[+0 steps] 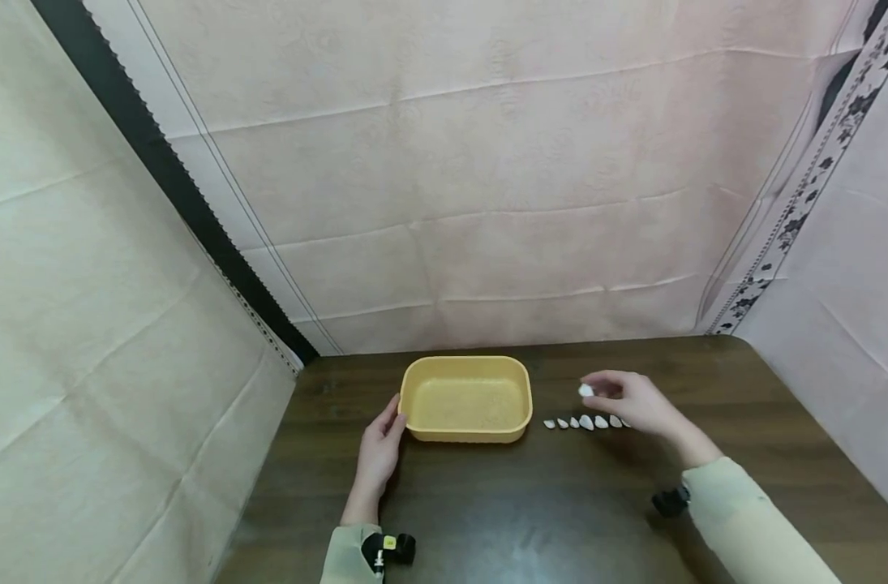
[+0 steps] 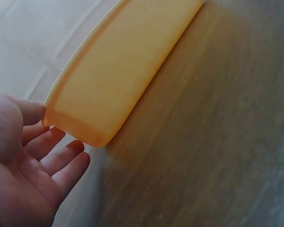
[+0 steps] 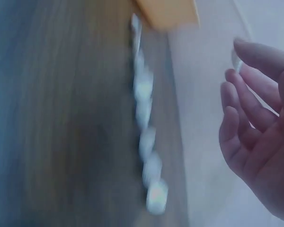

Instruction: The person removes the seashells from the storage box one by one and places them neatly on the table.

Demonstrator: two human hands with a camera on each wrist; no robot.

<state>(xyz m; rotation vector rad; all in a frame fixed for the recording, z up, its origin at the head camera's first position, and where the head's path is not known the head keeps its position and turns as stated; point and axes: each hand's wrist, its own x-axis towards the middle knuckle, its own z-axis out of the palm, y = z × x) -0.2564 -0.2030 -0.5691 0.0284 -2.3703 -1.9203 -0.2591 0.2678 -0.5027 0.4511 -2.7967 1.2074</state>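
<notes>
A yellow plastic basin (image 1: 466,434), rectangular with rounded corners, stands on the table. My left hand (image 1: 380,454) grips its left end, the thumb at the rim and the fingers against the outside wall, as the left wrist view shows. My right hand (image 1: 637,403) pinches a small white pebble-like piece (image 1: 585,390) between thumb and fingertips, raised above the table to the right of the basin. Beneath and in front of that hand lies a row of several similar white pieces (image 1: 586,422), its right end partly hidden by the hand. The right wrist view shows the row (image 3: 143,90) blurred.
The dark wooden table (image 1: 502,511) has its back edge just behind the basin. Pale cloth hangs at the back (image 1: 487,203), on the left (image 1: 108,324) and on the right. Both forearms wear a small black wrist camera (image 1: 398,549) over light sleeves.
</notes>
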